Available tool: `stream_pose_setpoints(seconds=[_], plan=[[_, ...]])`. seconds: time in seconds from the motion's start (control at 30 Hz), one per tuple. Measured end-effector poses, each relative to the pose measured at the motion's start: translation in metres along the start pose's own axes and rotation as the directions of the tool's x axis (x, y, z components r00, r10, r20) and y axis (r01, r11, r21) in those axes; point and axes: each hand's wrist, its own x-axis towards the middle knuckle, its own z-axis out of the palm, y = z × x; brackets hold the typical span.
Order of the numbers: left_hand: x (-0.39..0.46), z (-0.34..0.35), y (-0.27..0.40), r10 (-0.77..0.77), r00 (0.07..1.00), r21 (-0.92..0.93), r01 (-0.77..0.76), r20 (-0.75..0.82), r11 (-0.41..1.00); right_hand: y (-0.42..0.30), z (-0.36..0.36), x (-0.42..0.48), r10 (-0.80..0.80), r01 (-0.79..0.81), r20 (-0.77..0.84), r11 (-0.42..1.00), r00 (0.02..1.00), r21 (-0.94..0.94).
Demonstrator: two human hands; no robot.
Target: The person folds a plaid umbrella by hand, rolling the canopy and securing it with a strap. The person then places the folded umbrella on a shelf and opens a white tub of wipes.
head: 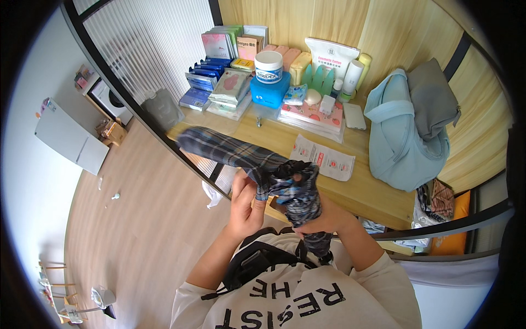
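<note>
My right hand (324, 216) is wrapped around a folded compact umbrella (302, 201) in dark plaid cloth, its handle end pointing back towards my body. A matching plaid cloth sleeve (230, 150) stretches from the umbrella's far end out to the left, and its left tip is blurred. Between the thumb and fingers of my left hand (246, 205) a lower edge of this cloth is pinched. Bunched folds hide where sleeve and umbrella meet. Both hands are above the front edge of a wooden shelf (370, 205).
On the shelf are a white Stridex jar (269, 68), a blue box (269, 92), bottles (351, 78), several packets (230, 84) and a printed paper sheet (324, 158). A light blue bag (404, 140) stands right. Black frame bars (123, 94) edge the shelf. Left below is wood flooring (144, 230).
</note>
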Motion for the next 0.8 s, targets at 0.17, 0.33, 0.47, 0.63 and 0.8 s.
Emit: stream_pose_setpoints(seconds=[0.17,0.33,0.47,0.63,0.8], plan=[[0.001,0.004,0.005,-0.064,0.998,-0.052,0.064,0.005,0.997,-0.011,0.004,0.0,-0.053,0.05,0.051,0.997,0.997,0.057],[0.003,0.001,0.013,0.039,0.999,0.041,-0.039,0.016,0.998,-0.008,0.006,0.007,-0.286,0.257,-0.058,0.919,0.957,-0.299],[0.003,-0.002,0.024,-0.01,1.0,-0.027,0.01,0.005,1.0,-0.01,0.007,0.007,-0.4,0.332,-0.057,0.824,0.915,-0.459],[-0.001,0.002,0.029,-0.073,0.995,-0.009,0.073,-0.062,0.997,-0.027,0.024,-0.001,-0.334,0.162,-0.147,0.74,0.931,-0.652],[0.011,-0.017,0.038,-0.04,0.996,-0.032,0.043,0.083,0.999,-0.032,0.029,-0.002,-0.595,0.334,-0.022,0.482,0.804,-0.81]])
